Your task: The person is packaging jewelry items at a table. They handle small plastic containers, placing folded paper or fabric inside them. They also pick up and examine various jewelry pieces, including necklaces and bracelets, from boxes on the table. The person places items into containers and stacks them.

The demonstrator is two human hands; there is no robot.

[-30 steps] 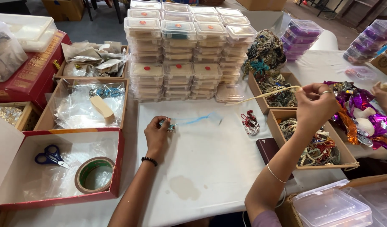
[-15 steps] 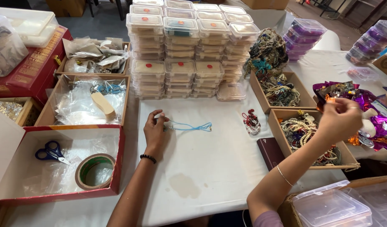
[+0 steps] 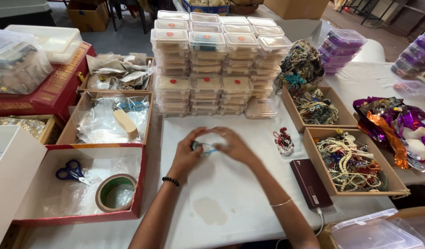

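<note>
blue thread [image 3: 208, 148] pinched between both hands at mid worktop [image 3: 231, 203] | left hand [image 3: 187, 154] fingers closed on its left end | right hand [image 3: 233, 145] fingers closed on its right end | stacked clear boxes [image 3: 212, 64] just beyond | red beaded piece [image 3: 283, 141] right | dark wallet [image 3: 311, 183] near right | tape roll [image 3: 115, 192] and scissors [image 3: 71, 170] in red tray [image 3: 83, 216], left

— What's different by the stacked containers [image 3: 212, 69]?
— The right hand [image 3: 233, 145] has come back from the bead box [image 3: 355, 159] to meet the left hand [image 3: 189, 154].
— And the blue thread [image 3: 207, 148]?
— Gathered between both hands, no longer stretched out.
</note>
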